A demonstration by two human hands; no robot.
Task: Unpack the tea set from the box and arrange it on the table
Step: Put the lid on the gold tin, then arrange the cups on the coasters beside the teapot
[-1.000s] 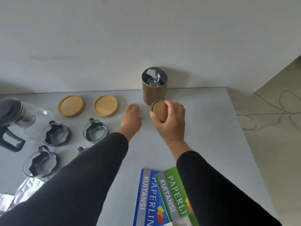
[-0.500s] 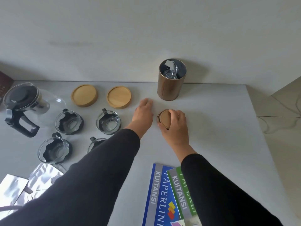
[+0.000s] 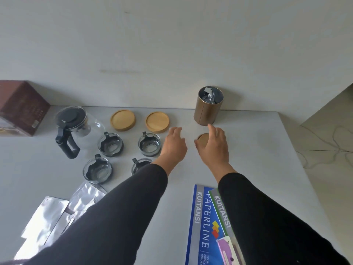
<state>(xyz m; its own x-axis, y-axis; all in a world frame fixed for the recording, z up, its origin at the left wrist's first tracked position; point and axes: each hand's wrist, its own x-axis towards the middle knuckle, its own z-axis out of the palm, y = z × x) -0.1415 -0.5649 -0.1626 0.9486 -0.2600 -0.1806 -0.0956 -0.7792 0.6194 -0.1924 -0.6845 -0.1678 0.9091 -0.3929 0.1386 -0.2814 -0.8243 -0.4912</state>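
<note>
Reading "KUITANSI PAPERLINE": blue booklet [image 3: 203, 226]

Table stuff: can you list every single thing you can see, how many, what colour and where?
teapot: 1, clear glass, black lid, far left
cups: 4, glass and black, left of middle
coasters: 2, wooden, behind the cups
tube: 1, brown, open, upright at the wall
lid: 1, brown, under the right hand
box: 1, dark red-brown, far left
foil bags: silver, near left
booklets: 2, blue and green, near edge
table: 1, grey
left hand: open
right hand: on the lid
</note>
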